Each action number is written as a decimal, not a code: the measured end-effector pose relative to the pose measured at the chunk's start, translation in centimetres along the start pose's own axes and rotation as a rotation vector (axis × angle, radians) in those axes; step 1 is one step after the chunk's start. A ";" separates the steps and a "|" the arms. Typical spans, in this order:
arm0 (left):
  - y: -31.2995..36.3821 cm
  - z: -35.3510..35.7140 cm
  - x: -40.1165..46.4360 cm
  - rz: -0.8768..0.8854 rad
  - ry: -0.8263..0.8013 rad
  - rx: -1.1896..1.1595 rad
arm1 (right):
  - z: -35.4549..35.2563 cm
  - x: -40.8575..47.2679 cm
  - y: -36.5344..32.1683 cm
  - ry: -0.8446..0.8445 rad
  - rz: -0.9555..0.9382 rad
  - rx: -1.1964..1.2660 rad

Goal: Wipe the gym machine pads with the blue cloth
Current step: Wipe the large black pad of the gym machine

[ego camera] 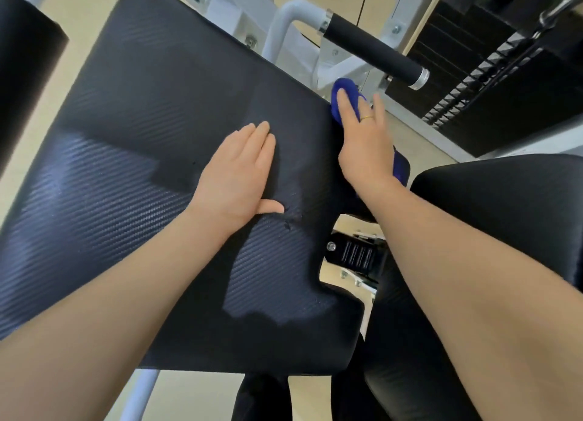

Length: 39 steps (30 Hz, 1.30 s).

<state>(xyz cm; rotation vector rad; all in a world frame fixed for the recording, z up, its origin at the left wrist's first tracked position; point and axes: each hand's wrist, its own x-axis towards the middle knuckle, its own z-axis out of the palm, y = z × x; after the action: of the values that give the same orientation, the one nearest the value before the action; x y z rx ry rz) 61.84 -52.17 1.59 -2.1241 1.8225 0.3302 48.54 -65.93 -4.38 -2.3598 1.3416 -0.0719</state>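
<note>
The left hand (pixel 239 171) lay flat on the big black pad (pixel 151 111), fingers straight and holding nothing. The right hand (pixel 366 143) pressed the blue cloth (pixel 342 88) with straight fingers against the pad's right edge, just below a black foam handle (pixel 375 51). Another black pad (pixel 504 206) sat to the right.

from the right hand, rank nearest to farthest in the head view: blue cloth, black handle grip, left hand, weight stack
1. blue cloth: under the right hand, pressed on the big pad's right edge.
2. left hand: to its left, flat on the pad.
3. black handle grip: above, beyond the pad's edge; close to the left hand's rank, too close to call.
4. weight stack: upper right, farthest.
</note>
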 end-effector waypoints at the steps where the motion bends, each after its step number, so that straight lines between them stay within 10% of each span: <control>1: -0.4 -0.2 -0.2 -0.025 0.002 0.030 | 0.0 0.7 -0.3 0.026 0.042 0.031; 10: -0.6 -0.2 -0.1 -0.105 -0.054 0.040 | 2.8 -3.6 -1.5 0.113 -0.542 -0.106; 17: -0.8 0.5 0.0 -0.087 -0.038 0.085 | 1.3 -0.5 -2.5 0.040 -0.135 -0.120; 24: -1.1 0.4 0.1 -0.069 -0.056 0.051 | 2.9 -2.9 -2.2 0.150 -0.446 -0.107; 30: -1.2 0.7 -0.1 -0.069 -0.039 0.063 | 0.8 1.5 -2.3 0.083 -0.003 0.022; 39: -0.3 0.2 -0.2 -0.145 -0.052 0.084 | 0.9 -0.2 -0.7 0.059 -0.552 -0.193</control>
<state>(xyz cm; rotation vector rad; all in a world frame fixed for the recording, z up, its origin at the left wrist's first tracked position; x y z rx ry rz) 62.09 -51.91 1.54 -2.1545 1.6137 0.2660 49.23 -65.13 -4.85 -2.8478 0.7082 -0.1814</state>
